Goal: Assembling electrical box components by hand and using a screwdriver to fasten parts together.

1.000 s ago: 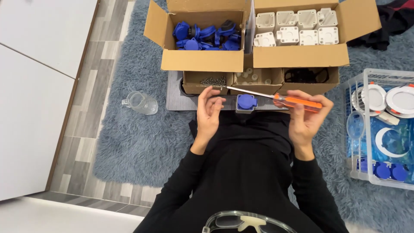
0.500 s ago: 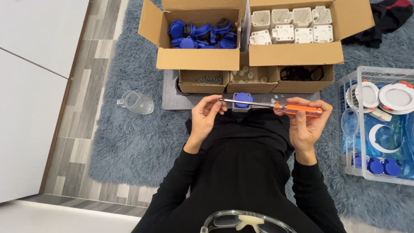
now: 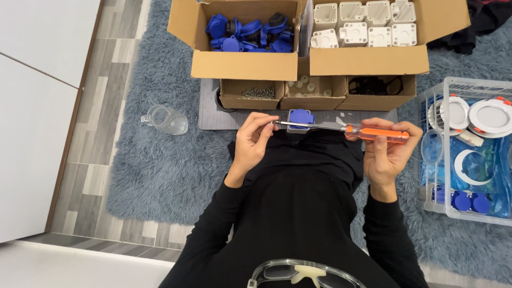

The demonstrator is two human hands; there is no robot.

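Note:
My right hand (image 3: 386,152) grips the orange handle of a screwdriver (image 3: 368,132), which lies level and points left. My left hand (image 3: 255,140) pinches the metal tip of its shaft; whether a screw sits there is too small to tell. Just behind the shaft, a blue socket part on a grey base (image 3: 300,118) rests on the grey mat (image 3: 210,106). My black sleeves and lap fill the lower middle.
Behind stand a cardboard box of blue parts (image 3: 242,64), a box of white parts (image 3: 368,58), and small boxes of screws (image 3: 258,93), white bits and a black cable. A clear jug (image 3: 164,119) lies left. A wire basket (image 3: 469,154) with round white lamps stands right.
The screwdriver has levelled out from a slight tilt and my hands have shifted a little lower in view; the left fingers have closed onto the tip.

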